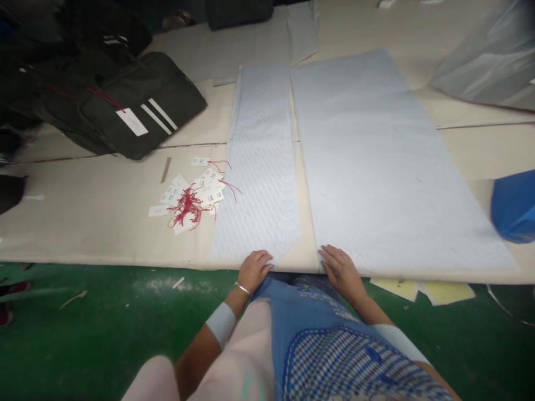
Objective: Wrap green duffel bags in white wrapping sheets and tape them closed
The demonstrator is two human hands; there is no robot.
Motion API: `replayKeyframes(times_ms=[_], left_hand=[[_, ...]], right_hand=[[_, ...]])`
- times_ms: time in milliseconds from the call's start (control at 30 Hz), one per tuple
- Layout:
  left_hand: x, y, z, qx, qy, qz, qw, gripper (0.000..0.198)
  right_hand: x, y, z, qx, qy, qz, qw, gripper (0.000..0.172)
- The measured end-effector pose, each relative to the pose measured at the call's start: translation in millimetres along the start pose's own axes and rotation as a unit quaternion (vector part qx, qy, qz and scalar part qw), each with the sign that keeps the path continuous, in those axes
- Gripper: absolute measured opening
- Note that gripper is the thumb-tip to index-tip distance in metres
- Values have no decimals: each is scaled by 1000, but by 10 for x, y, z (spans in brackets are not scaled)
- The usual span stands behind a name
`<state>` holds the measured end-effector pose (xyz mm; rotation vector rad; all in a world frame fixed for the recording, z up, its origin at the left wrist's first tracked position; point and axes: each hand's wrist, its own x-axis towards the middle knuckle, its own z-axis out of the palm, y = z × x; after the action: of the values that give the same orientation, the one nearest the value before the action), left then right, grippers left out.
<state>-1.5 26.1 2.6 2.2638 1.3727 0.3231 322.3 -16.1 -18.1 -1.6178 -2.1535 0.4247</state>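
Note:
Two pale blue sheets lie side by side on the beige table (104, 223). The narrow sheet (259, 167) is on the left and the wide sheet (384, 167) on the right. My left hand (254, 269) rests on the near corner of the narrow sheet, at the table's front edge, with its fingers curled over the material. My right hand (343, 271) lies flat on the near left corner of the wide sheet, fingers stretched out and slightly apart. Neither hand lifts anything.
A heap of white tags with red strings (190, 197) lies left of the narrow sheet. Dark bags (121, 106) are piled at the back left. A blue object (515, 206) sits at the right edge, clear plastic (493, 61) at the back right. Green floor (83, 334) lies below.

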Motion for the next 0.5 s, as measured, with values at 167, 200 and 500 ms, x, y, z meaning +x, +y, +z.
replayKeyframes(times_ms=[167,200,500], left_hand=[[14,56,17,55,-29,26,998,17],[19,72,22,60,-33,29,997,20],[-21,111,-8,39,-43,41,997,18]], right_hand=[[-6,11,17,1,6,-2,1000,35],[-7,10,18,2,7,-2,1000,36],[12,-5,0,9,11,7,1000,39]])
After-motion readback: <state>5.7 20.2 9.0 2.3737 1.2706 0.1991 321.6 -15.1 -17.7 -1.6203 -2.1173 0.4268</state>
